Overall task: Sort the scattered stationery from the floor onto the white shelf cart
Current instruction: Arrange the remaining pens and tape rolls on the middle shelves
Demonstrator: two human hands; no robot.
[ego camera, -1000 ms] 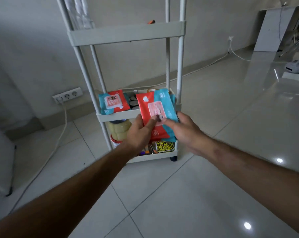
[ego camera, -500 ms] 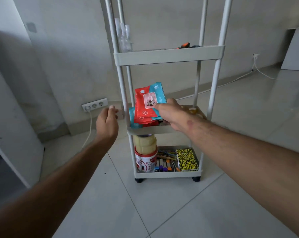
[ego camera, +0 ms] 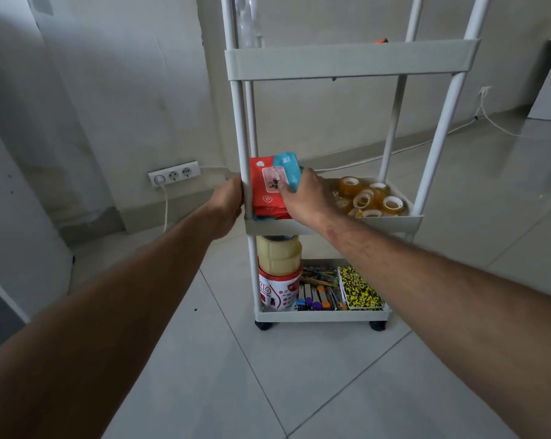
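Wipes pack being seated on the middle tier of the white shelf cart (ego camera: 350, 60).

The cart is steadied, it seems, by the left hand (ego camera: 228, 204), fingers wrapped round its front-left post at middle-tier height. On that tier's left end, the red-and-blue wipes pack (ego camera: 272, 185) is stood upright against the post, pinched by the right hand (ego camera: 305, 198), fingers curled on its face. Tape rolls (ego camera: 370, 198) are heaped at the tier's right end; pens (ego camera: 318, 291) and a speckled notebook (ego camera: 359, 288) are kept on the bottom tier.

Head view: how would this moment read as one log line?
left hand: grips cart post | right hand: holds wipes pack upright on middle shelf
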